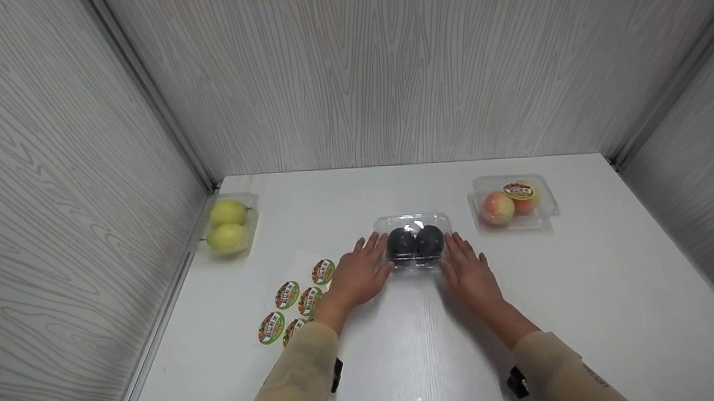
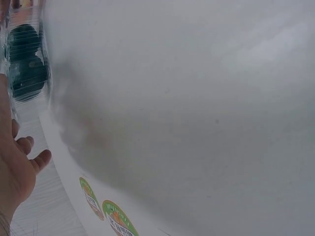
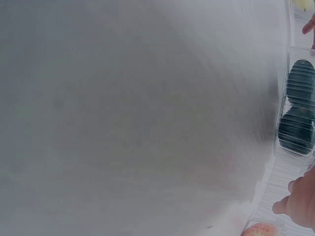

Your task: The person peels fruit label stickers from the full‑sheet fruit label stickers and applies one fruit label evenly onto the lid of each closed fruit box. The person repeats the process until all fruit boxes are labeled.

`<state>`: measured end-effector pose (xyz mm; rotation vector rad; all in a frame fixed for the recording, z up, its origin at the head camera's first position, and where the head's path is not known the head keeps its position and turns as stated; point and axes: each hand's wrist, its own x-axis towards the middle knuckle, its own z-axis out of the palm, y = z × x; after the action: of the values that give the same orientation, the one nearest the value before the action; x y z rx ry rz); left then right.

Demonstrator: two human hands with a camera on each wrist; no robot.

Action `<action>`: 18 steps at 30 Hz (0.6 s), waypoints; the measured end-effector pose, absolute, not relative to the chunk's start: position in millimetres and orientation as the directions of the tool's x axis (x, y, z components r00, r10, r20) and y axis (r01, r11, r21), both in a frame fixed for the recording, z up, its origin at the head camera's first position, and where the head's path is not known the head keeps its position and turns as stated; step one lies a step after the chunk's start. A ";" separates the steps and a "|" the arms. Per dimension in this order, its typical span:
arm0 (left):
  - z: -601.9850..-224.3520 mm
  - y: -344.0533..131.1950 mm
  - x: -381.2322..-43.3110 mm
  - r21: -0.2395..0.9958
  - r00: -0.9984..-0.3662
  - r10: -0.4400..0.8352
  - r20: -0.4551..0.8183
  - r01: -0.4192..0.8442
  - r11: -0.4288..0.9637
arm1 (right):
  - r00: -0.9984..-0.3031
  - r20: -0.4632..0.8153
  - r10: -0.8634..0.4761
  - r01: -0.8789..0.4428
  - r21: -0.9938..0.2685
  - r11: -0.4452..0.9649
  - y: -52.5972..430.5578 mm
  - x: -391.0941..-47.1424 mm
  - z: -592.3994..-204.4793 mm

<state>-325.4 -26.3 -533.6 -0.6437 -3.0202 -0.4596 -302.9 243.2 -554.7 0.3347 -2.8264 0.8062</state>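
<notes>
A clear plastic clamshell box (image 1: 414,218) with two dark round fruits (image 1: 430,242) inside sits mid-table, its lid down. My left hand (image 1: 361,274) lies along the box's left side, fingers extended, thumb near the front corner. Mirroring it on the right side, my right hand (image 1: 471,275) has its fingers straight against or very close to the wall. The left wrist view has the box (image 2: 47,81) at its left edge beside the left hand (image 2: 17,169). At the right edge of the right wrist view are the dark fruits (image 3: 297,130) and the right hand (image 3: 301,200).
Several oval fruit stickers (image 1: 287,295) lie near my left forearm, which partly covers them. A clear box of two yellow-green pears (image 1: 227,237) stands far left. Back right is a box of red-yellow fruits (image 1: 498,208) with a sticker (image 1: 519,190) on its lid. Grey wood-grain panels (image 1: 352,76) surround the table.
</notes>
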 end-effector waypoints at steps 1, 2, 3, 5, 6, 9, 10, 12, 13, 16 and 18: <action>-533.0 -26.2 -325.0 0.273 -0.914 0.397 0.079 0.403 0.873 | -0.957 0.238 -0.167 -0.267 -0.491 0.829 243.0 -303.0 -554.3; -532.4 -26.0 -324.7 0.267 -0.914 0.398 0.080 0.404 0.875 | -0.956 0.240 -0.168 -0.269 -0.488 0.831 242.7 -302.9 -553.9; -531.8 -25.8 -324.5 0.261 -0.914 0.398 0.080 0.405 0.876 | -0.956 0.241 -0.169 -0.269 -0.485 0.832 242.4 -302.9 -553.5; -530.9 -25.0 -324.3 0.262 -0.914 0.396 0.085 0.404 0.877 | -0.956 0.241 -0.168 -0.268 -0.480 0.835 242.3 -303.1 -553.4; -530.5 -24.5 -324.0 0.266 -0.916 0.393 0.084 0.401 0.877 | -0.957 0.236 -0.169 -0.265 -0.476 0.838 242.1 -303.0 -553.3; -530.0 -23.5 -323.9 0.287 -0.921 0.379 0.086 0.388 0.876 | -0.960 0.222 -0.169 -0.257 -0.471 0.844 241.9 -302.9 -553.2; -529.8 -23.4 -323.7 0.294 -0.923 0.375 0.087 0.384 0.875 | -0.961 0.219 -0.170 -0.256 -0.468 0.846 241.8 -302.8 -553.1; -529.0 -23.4 -323.1 0.310 -0.927 0.366 0.084 0.373 0.875 | -0.961 0.217 -0.171 -0.255 -0.465 0.848 241.9 -302.2 -553.0; -528.6 -23.6 -323.0 0.313 -0.929 0.362 0.080 0.369 0.875 | -0.960 0.220 -0.170 -0.257 -0.467 0.846 242.0 -302.1 -553.0; -525.9 -27.0 -321.1 0.331 -0.933 0.349 0.085 0.356 0.874 | -0.956 0.237 -0.173 -0.268 -0.467 0.843 242.0 -301.4 -552.0; -523.6 -31.6 -320.2 0.339 -0.939 0.331 0.096 0.344 0.876 | -0.952 0.249 -0.176 -0.278 -0.468 0.839 241.9 -301.4 -551.2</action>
<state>-320.2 -31.6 -523.6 -0.5415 -3.0086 -0.5529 -301.4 241.9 -551.2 0.3521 -2.8219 0.7627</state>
